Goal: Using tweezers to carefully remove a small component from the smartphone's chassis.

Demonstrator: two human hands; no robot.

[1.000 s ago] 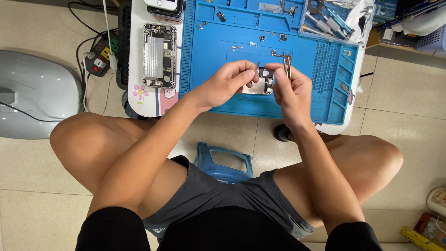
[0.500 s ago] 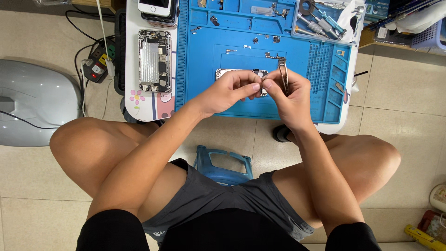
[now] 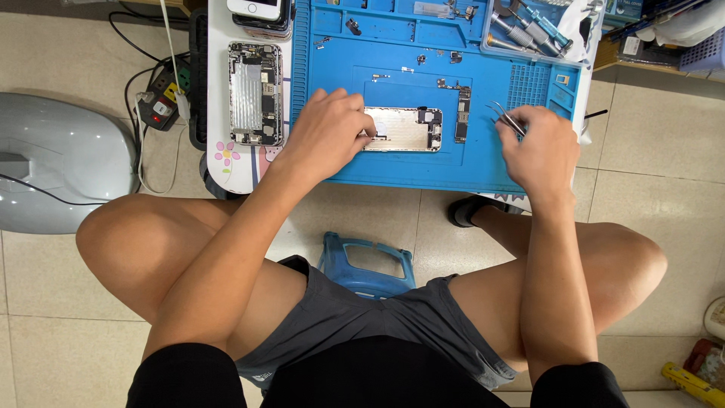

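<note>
Left hand (image 3: 326, 134): fingers curled, tips pressing the left end of the opened phone shell (image 3: 402, 128), which lies flat on the blue repair mat (image 3: 393, 168).
Right hand (image 3: 542, 151): closed around metal tweezers (image 3: 504, 117); tips point up and left, away from the palm, clear of the shell.
Logic board (image 3: 461, 123): loose strip between the two hands, just right of the shell.
Second opened phone (image 3: 255, 93): left of the left hand, off the mat.
Risk, slip: shell may skate if the left fingertips ease off.
Risk, small parts: tiny screws and bits beyond the knuckles could scatter if a wrist sweeps them.
Risk, tweezers: sharp tips near the board could scratch it.
</note>
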